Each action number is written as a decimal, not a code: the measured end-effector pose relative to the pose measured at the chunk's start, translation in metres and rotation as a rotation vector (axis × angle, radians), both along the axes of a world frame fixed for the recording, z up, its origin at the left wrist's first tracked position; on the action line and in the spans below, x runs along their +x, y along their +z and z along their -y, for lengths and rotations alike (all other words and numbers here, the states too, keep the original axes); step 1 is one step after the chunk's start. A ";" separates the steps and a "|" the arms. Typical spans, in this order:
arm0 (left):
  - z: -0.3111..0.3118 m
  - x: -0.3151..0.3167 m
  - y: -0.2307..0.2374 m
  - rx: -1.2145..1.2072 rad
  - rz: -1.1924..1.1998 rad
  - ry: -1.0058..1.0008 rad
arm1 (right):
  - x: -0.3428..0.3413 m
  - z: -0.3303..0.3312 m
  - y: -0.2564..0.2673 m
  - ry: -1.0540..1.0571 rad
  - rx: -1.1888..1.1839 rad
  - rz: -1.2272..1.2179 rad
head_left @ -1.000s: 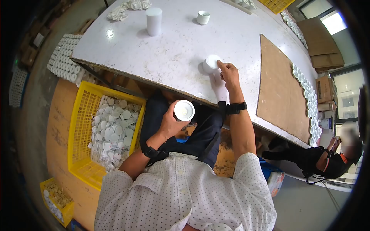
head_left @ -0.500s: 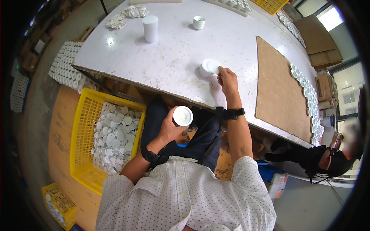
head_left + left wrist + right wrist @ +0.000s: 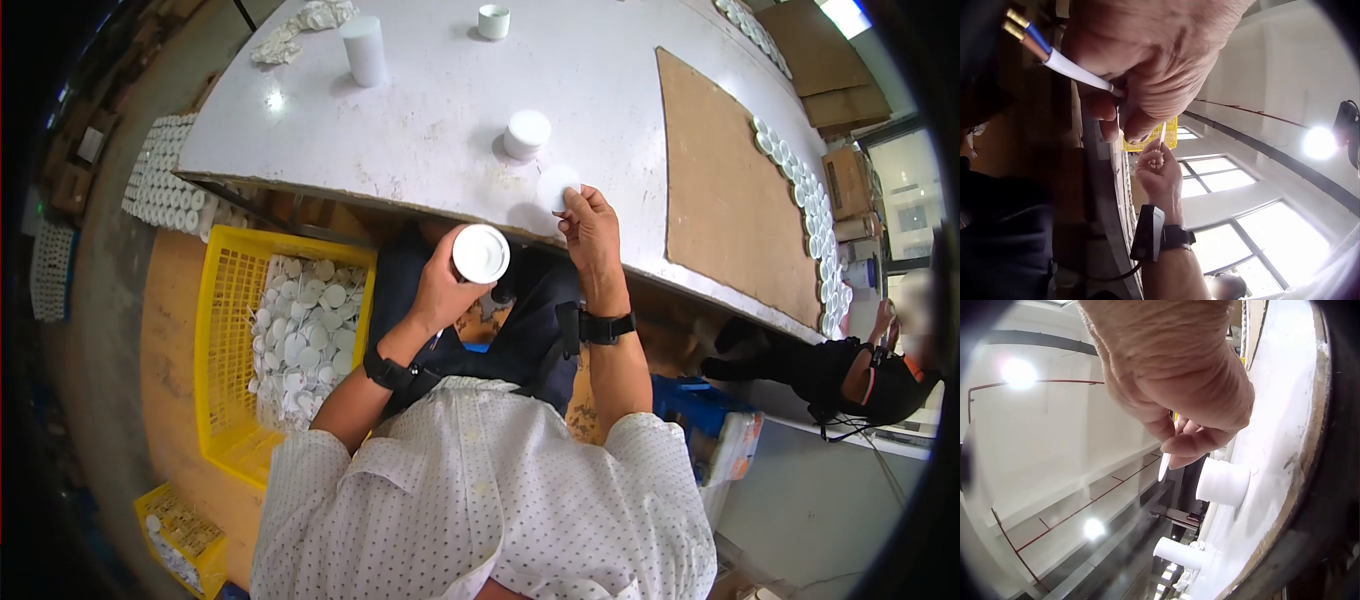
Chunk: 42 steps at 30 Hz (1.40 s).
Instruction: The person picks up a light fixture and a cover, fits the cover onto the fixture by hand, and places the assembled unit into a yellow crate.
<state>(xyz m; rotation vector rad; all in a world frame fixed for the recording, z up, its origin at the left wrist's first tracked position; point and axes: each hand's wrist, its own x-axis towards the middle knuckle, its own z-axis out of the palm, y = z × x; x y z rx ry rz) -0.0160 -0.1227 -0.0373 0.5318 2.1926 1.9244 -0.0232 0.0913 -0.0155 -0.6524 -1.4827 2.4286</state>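
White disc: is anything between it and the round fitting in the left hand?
Nothing visible stands between the white disc and the round fitting; only the table's front edge crosses the gap in the head view.

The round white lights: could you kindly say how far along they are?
The row of lights along the cardboard may be done. The left hand holds one light; the right hand pinches a thin disc, not yet on it. Probably left: the white stack and loose discs in the yellow basket.

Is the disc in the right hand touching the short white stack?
Apart. The right wrist view shows open background between the disc, pinched by the right hand, and the short white stack.
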 end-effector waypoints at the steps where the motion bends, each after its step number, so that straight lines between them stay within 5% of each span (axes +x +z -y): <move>1: -0.001 -0.001 0.002 -0.001 -0.004 -0.001 | 0.007 0.003 -0.003 0.036 -0.009 0.024; 9: -0.010 -0.001 -0.001 0.345 0.232 -0.155 | 0.038 0.037 -0.023 0.219 0.165 0.078; 42: -0.006 0.004 -0.006 0.059 0.060 -0.072 | 0.037 0.065 -0.034 0.310 0.105 0.112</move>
